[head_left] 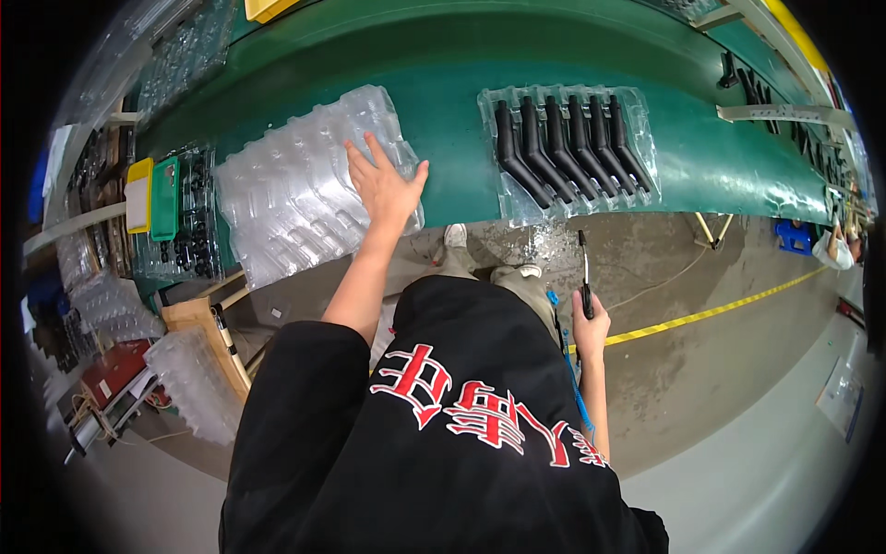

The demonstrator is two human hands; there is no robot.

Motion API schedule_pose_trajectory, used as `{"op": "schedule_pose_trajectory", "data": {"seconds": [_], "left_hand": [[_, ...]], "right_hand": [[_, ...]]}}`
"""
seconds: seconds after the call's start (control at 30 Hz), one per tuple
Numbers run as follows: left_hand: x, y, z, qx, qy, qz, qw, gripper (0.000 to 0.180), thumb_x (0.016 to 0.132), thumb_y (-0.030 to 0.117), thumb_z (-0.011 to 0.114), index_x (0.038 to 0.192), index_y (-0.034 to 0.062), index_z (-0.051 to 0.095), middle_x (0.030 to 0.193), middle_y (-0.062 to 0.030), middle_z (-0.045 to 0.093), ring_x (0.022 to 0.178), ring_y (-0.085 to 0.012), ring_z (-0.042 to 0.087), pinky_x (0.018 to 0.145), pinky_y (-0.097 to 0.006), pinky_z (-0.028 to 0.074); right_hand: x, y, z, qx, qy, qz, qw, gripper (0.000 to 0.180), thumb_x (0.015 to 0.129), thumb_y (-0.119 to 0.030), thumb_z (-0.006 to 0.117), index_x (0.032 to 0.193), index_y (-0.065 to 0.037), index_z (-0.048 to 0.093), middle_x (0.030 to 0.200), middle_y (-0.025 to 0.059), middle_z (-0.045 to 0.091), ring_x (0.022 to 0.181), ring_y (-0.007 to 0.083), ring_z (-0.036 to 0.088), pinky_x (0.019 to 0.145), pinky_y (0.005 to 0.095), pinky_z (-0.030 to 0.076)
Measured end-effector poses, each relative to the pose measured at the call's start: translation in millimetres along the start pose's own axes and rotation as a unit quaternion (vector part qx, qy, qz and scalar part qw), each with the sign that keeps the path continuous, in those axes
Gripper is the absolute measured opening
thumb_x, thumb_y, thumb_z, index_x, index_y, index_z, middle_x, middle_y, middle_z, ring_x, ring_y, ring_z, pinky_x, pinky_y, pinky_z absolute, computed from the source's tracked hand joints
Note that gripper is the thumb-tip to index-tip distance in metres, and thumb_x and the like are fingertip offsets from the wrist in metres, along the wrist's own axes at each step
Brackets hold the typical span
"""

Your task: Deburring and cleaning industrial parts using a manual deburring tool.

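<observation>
Handling a clear, ridged plastic tray [295,189] with the left hand [386,189], a slim black-handled tool [585,270] gripped in the right hand [591,323]

Looks to be at the step of placing or steadying the tray, with no dark part showing in it. By judgement, calls next for a sure hold on its rim, to square it up on the long green table [445,175] without tipping it over the near edge; calls too for care with the tool close to thin plastic, or for setting it down to free a second hand.

At the left hand: spread wide, with fingers apart and thumb stretched out to the right, laid over the right-hand part of the tray. Clamped on nothing, as far as visible; cannot tell the pressure. Find the tray beneath and to the left of this hand, lying aslant, jutting past the table's near edge.

At the right hand: curled closed around the tool's handle, with the metal shaft pointing away toward a dark tip. Cannot make out the exact kind of tool.

Beyond the right hand, to the right of the left hand: a second clear plastic tray [513,209], bearing six bent matt-black tubes [579,129] side by side
</observation>
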State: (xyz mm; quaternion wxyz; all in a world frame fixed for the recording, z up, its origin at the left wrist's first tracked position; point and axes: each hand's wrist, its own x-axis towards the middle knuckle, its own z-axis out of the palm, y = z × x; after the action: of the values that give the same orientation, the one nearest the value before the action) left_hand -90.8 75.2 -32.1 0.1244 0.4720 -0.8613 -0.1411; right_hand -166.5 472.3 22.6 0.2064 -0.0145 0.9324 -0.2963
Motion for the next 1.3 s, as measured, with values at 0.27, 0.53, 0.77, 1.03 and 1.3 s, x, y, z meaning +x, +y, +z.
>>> {"op": "schedule_pose_trajectory", "data": {"seconds": [0.27,0.53,0.77,1.03,1.3], "left_hand": [[-7,-42,6,-0.057,-0.033,0.086,0.994,0.08,0.095,0.044,0.052,0.152,-0.0026,0.022,0.155,-0.035,0.012,0.145,-0.0502,0.015,0.118,-0.054,0.018],[-9,3,1,-0.011,0.119,0.132,0.984,0.062,0.094,0.029,0.056,0.144,-0.0026,0.037,0.154,-0.0212,0.03,0.138,-0.0447,0.034,0.116,-0.052,0.025],[16,126,73,-0.124,-0.138,-0.018,0.982,0.061,0.081,0.035,0.073,0.12,-0.0032,0.045,0.12,-0.023,0.048,0.108,-0.0385,0.055,0.085,-0.046,0.054],[37,165,117,-0.067,-0.199,-0.199,0.957,0.075,0.07,0.041,0.078,0.119,-0.0031,0.041,0.116,-0.0233,0.048,0.101,-0.0366,0.058,0.086,-0.045,0.054],[50,170,121,0.032,-0.245,-0.092,0.965,0.088,0.076,0.04,0.078,0.129,-0.0083,0.027,0.118,-0.025,0.052,0.097,-0.0372,0.067,0.085,-0.041,0.056]], "right_hand": [[-9,5,-12,0.038,-0.001,0.051,0.998,0.034,0.091,-0.032,0.066,0.099,0.001,0.067,0.07,0.0081,0.062,0.063,0.0186,0.049,0.062,0.0319,0.045],[-19,40,-26,0.044,0.089,0.083,0.992,0.033,0.093,-0.031,0.065,0.095,0.001,0.066,0.068,0.0082,0.059,0.061,0.0186,0.047,0.061,0.0323,0.044],[-55,64,-43,0.033,0.133,0.096,0.986,0.033,0.093,-0.03,0.065,0.093,0.003,0.065,0.067,0.0076,0.059,0.061,0.0173,0.047,0.06,0.0317,0.044],[-115,79,-47,0.071,0.212,0.233,0.946,0.033,0.092,-0.029,0.066,0.102,0.002,0.069,0.072,0.008,0.064,0.063,0.0168,0.052,0.062,0.0308,0.046],[-121,88,-35,0.106,0.248,0.206,0.941,0.034,0.09,-0.033,0.067,0.099,0.0,0.069,0.067,0.0068,0.061,0.059,0.0194,0.05,0.059,0.0322,0.045]]}}
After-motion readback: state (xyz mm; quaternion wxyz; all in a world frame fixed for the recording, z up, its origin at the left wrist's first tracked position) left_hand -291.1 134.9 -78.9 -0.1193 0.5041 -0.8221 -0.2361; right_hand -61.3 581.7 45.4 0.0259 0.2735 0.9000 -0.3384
